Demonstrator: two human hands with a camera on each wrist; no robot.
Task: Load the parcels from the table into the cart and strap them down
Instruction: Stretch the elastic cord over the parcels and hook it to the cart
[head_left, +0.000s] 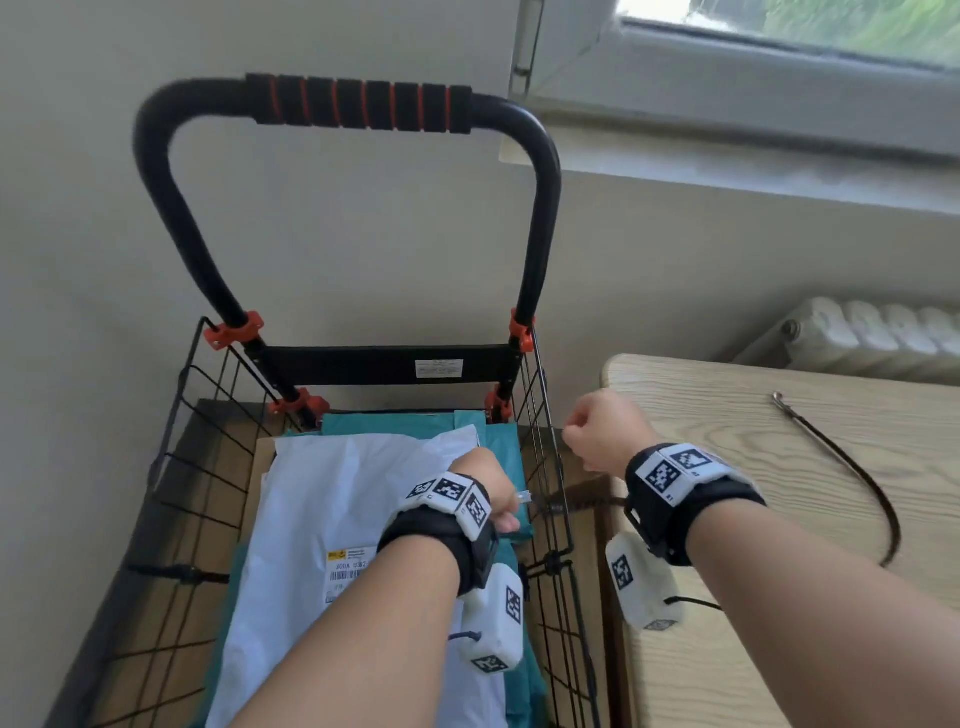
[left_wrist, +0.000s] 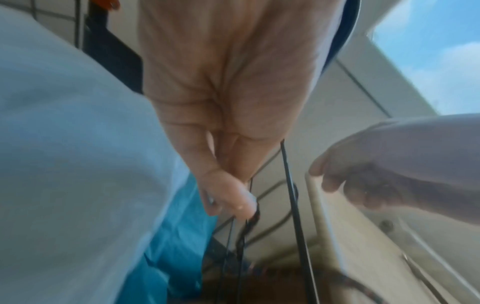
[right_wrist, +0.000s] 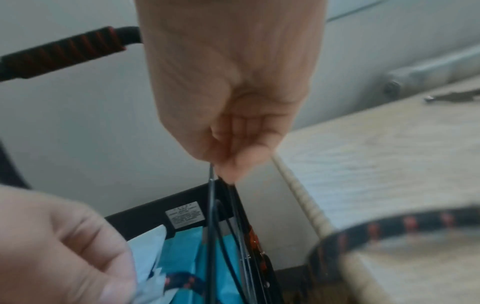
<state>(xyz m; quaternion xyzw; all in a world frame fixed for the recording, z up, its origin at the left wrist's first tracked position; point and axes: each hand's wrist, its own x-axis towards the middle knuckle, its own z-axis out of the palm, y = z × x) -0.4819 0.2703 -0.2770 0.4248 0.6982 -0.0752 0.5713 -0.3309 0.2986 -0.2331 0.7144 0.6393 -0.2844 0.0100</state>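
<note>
The wire cart (head_left: 551, 483) holds a white mailer parcel (head_left: 353, 499) lying on teal parcels (head_left: 501, 441) and a flat cardboard one (head_left: 262, 467). My left hand (head_left: 511, 512) is over the parcels at the cart's right wall. It pinches the metal hook end of the dark bungee cord (left_wrist: 253, 220) between thumb and fingers (left_wrist: 233, 203). The cord passes through the wires and loops across the table (head_left: 878, 499) to a free hook (head_left: 777, 399). My right hand (head_left: 576, 436) is curled in a fist just outside that wall, by the table corner. I see nothing held in it (right_wrist: 233, 162).
The cart's black and red handle (head_left: 358, 106) stands tall at the back, close to the wall. A light wooden table (head_left: 779, 649) sits right beside the cart. A radiator (head_left: 883, 332) and a window sill lie behind the table.
</note>
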